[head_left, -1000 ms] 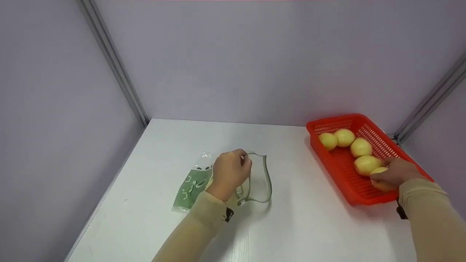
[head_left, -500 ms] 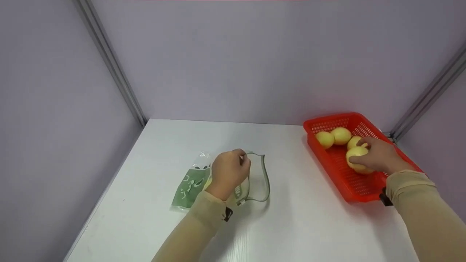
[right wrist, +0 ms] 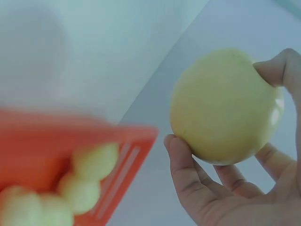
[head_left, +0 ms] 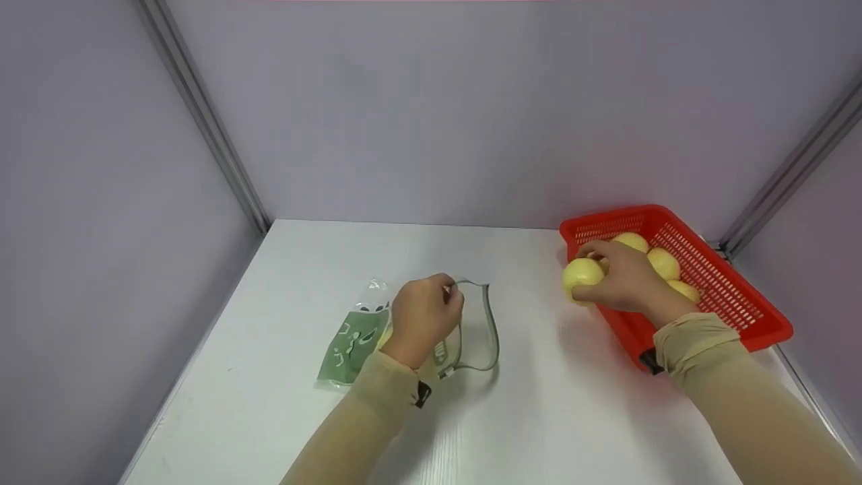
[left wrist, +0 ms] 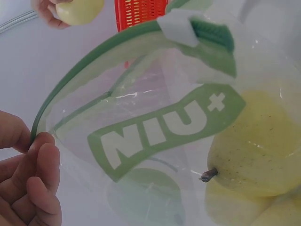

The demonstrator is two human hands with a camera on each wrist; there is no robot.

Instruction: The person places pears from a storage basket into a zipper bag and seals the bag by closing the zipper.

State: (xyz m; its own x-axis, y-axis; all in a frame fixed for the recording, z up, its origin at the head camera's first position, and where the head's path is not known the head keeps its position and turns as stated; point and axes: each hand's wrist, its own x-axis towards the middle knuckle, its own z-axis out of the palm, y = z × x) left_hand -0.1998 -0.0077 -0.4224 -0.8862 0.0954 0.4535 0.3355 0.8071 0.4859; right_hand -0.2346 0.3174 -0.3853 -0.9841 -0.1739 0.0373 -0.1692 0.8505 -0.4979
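Observation:
My left hand (head_left: 425, 320) pinches the rim of a clear zip bag (head_left: 353, 347) with green print, which lies on the white table with its mouth held apart. In the left wrist view the green zip edge and a "NIU+" label show, and yellow pears (left wrist: 254, 146), one with a stem, sit inside the bag. My right hand (head_left: 626, 279) grips a round yellow pear (head_left: 582, 276) between thumb and fingers, over the left edge of a red basket (head_left: 734, 306). The right wrist view shows that pear whole, held at the fingertips. My left hand hides part of the bag.
Several more pears (head_left: 663, 264) lie in the basket, partly hidden behind my right hand. The basket stands at the right of the white table (head_left: 539, 404). Grey panels (head_left: 431, 114) close off the back and both sides.
My right hand has lifted a pear from the basket's near end and carried it left to the basket's left edge. My left hand stays on the bag.

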